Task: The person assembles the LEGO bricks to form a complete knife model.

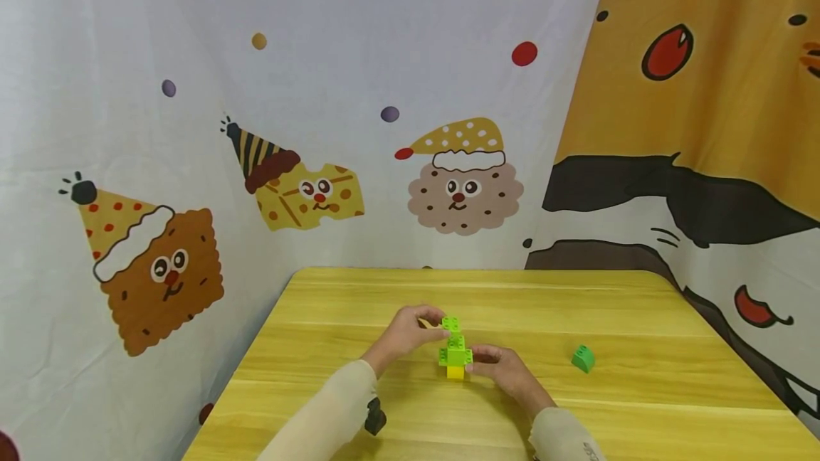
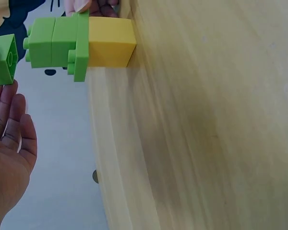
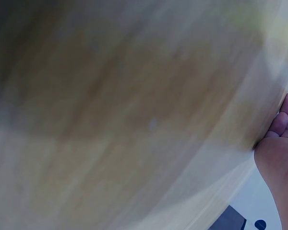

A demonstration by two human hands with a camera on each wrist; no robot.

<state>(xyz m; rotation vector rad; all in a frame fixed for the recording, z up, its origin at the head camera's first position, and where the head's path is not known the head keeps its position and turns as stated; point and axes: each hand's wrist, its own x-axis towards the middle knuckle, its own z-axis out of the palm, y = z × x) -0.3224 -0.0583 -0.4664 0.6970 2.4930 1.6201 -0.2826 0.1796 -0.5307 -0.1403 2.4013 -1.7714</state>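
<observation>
The left hand is pinching a studded green plastic brick just above a green-and-yellow block stack, which is standing between the side edges of the wood-grained table. The right hand is pinching its projecting plate (sleeve lettering unreadable).
</observation>
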